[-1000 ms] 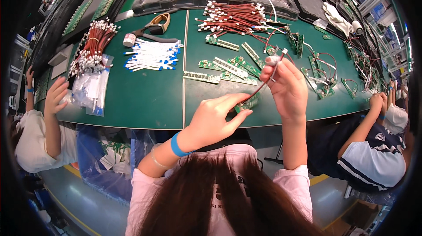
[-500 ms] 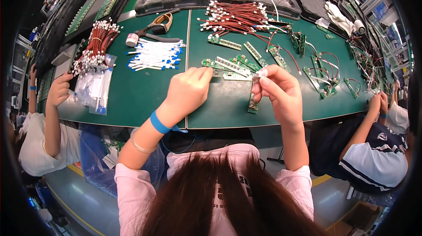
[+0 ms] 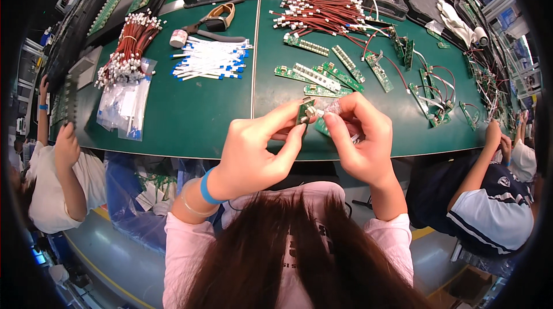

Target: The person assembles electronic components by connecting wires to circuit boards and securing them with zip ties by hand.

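Observation:
My left hand (image 3: 253, 150), with a blue band at its wrist, pinches a small green circuit board (image 3: 303, 114) between thumb and fingertips. My right hand (image 3: 366, 139) is closed beside it on a crinkled clear-and-white piece (image 3: 333, 107) whose kind I cannot make out. White connectors (image 3: 314, 112) sit between the two hands, close together. Under the right fingers shows a green board edge (image 3: 322, 127), partly hidden. Just beyond the hands lies a loose pile of narrow green circuit boards (image 3: 317, 77) on the green tabletop (image 3: 224, 107).
Red-brown cables with white connectors (image 3: 322, 12) lie at the back. To the left are white-and-blue flat cables (image 3: 210, 58), pliers (image 3: 216, 37), a cable bundle (image 3: 129, 44) and clear bags (image 3: 124, 104). Wired boards (image 3: 432, 93) lie right. Co-workers' hands (image 3: 67, 146) are at both sides.
My left hand has come back from the board pile toward my right hand, now holding a circuit board. My right hand has moved slightly nearer me. The view has shifted a little.

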The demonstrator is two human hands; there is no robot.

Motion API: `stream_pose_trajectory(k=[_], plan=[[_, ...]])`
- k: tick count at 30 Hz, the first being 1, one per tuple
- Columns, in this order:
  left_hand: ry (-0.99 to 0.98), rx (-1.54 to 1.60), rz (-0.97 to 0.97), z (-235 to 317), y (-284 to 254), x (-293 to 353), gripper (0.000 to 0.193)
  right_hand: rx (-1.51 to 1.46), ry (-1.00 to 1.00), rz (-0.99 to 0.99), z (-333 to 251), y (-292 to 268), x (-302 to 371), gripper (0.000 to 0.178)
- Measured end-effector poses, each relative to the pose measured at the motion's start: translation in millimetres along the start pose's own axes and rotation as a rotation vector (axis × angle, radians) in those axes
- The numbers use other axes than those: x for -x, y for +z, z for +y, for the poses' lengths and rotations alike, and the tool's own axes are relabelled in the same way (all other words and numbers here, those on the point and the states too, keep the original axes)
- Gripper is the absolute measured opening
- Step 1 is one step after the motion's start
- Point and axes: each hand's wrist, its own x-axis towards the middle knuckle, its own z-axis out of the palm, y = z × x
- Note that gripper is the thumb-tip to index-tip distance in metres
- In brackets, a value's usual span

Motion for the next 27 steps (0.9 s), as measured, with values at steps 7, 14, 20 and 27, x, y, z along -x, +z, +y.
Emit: stream_pose_trajectory(k=[7,14,20,27], plan=[[0.066,-0.140,0.047,4,-2,3,0.034,0.237,-0.174,0.055,-4,8,1,0.011],[0.112,-0.225,0.058,0,0,6,0.035,0.487,-0.304,0.068,-12,9,1,0.014],[0.182,-0.282,0.104,2,3,9,0.036,0.541,-0.291,0.113,-19,14,5,0.016],[0.166,-0.301,0.072,6,2,14,0.033,0.472,-0.275,0.084,-19,13,6,0.017]])
